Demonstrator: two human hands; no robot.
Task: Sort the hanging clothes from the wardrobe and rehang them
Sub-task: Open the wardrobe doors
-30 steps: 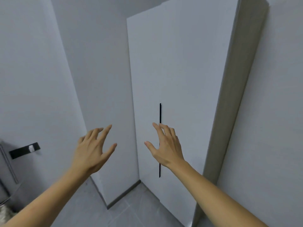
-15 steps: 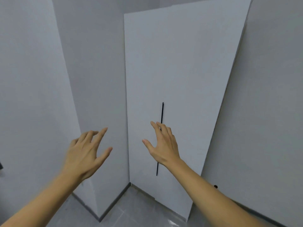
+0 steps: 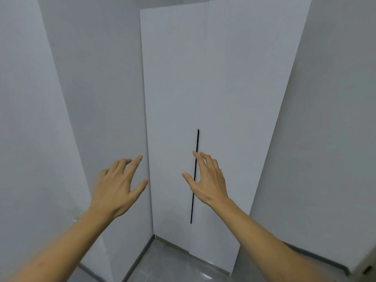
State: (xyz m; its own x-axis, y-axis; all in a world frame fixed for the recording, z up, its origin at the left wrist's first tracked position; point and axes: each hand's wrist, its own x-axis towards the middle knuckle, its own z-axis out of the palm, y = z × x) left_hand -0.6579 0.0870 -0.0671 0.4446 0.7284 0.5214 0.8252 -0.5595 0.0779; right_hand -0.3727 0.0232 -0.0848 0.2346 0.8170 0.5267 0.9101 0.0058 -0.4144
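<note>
at the closed wardrobe we stand with both hands raised and spread, holding nothing. our right hand hangs just in front of the thin black handle that runs down the door seam, fingers straight, thumb out to the left; whether the fingertips touch the handle we cannot tell. our left hand floats before the door's left edge, fingers relaxed and released. the clothes are out of sight, presumably behind the shut doors.

we judge this the very first step: opening the wardrobe, with no sorting begun. the next move calls for hooking our right fingers behind the slim handle and pulling the door toward us, with the left hand free to take the other door.

compared with half a second ago, the wardrobe front sits squarer and more central in our view, and a second before that its beige side panel and a dark fitting at the left were visible; both are gone now. our hands keep much the same spread pose.
</note>
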